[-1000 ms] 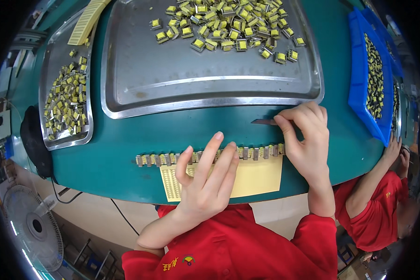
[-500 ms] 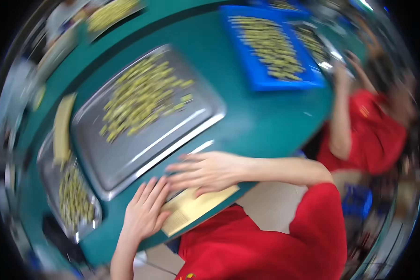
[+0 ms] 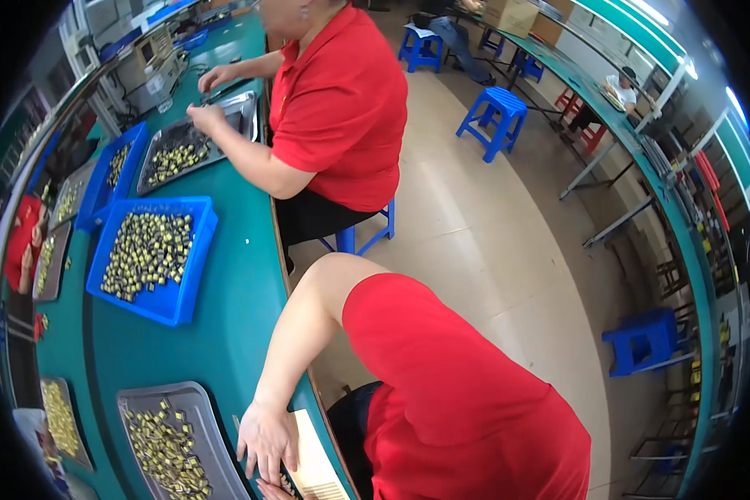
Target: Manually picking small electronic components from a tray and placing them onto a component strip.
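Observation:
My right hand [image 3: 267,435] lies palm down near the table's edge, fingers spread and stretched out, holding nothing I can see. Only some fingers of my left hand [image 3: 273,491] show at the bottom edge; they look stretched out, close to my right fingertips. Beside the right hand a pale yellow strip or card [image 3: 310,454] lies along the table edge, partly covered by it. A few small dark parts [image 3: 287,482] peek out between the hands and the strip. To the left, a grey metal tray [image 3: 212,417] holds many small yellow-and-black parts.
A blue bin [image 3: 202,250] of similar parts stands farther up the green table [image 3: 237,292]. Beyond it a co-worker in a red shirt [image 3: 342,108] works over a metal tray [image 3: 252,112]. Blue stools [image 3: 496,117] stand on the floor to the right.
The view has swung to the right, toward the co-worker and the aisle. My left hand has mostly left the picture; both hands remain by the yellow strip.

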`<state>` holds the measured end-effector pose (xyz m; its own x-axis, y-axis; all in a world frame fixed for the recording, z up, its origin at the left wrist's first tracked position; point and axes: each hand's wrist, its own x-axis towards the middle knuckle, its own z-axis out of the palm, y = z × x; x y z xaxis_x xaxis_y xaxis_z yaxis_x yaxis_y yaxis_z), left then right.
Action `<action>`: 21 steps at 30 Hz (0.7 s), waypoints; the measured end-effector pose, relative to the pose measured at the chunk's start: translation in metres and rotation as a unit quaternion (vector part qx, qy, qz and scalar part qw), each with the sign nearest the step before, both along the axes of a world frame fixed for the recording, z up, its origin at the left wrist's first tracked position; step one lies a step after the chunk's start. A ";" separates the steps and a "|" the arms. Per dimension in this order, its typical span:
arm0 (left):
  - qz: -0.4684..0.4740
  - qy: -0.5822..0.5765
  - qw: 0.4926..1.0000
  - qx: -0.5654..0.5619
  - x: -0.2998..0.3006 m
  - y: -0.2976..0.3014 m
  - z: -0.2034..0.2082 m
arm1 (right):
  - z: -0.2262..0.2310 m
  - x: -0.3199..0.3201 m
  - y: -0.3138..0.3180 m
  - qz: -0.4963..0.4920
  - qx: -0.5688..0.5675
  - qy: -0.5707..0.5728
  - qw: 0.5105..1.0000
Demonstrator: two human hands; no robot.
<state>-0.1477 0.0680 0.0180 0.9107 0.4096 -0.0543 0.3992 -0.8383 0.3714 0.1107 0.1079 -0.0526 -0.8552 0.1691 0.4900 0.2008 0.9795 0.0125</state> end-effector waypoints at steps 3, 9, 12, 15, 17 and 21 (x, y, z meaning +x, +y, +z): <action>-0.013 0.001 1.000 0.019 -0.003 0.005 -0.002 | 0.004 -0.003 0.003 0.005 0.011 -0.006 1.000; -0.004 0.007 1.000 0.028 0.004 -0.004 0.019 | 0.003 -0.003 0.011 -0.006 0.034 -0.030 0.999; 0.000 0.032 0.997 0.070 -0.001 -0.004 0.026 | 0.013 -0.005 0.014 -0.019 -0.049 -0.124 0.991; 0.021 0.115 0.980 0.162 -0.015 0.004 0.019 | 0.022 -0.014 0.015 -0.021 -0.091 -0.136 0.986; 0.030 0.105 0.982 0.155 -0.019 -0.002 0.021 | 0.012 -0.012 0.012 -0.010 -0.002 -0.049 0.999; 0.047 0.037 0.995 0.084 -0.040 -0.013 0.007 | 0.013 -0.020 0.013 0.020 0.025 -0.064 0.997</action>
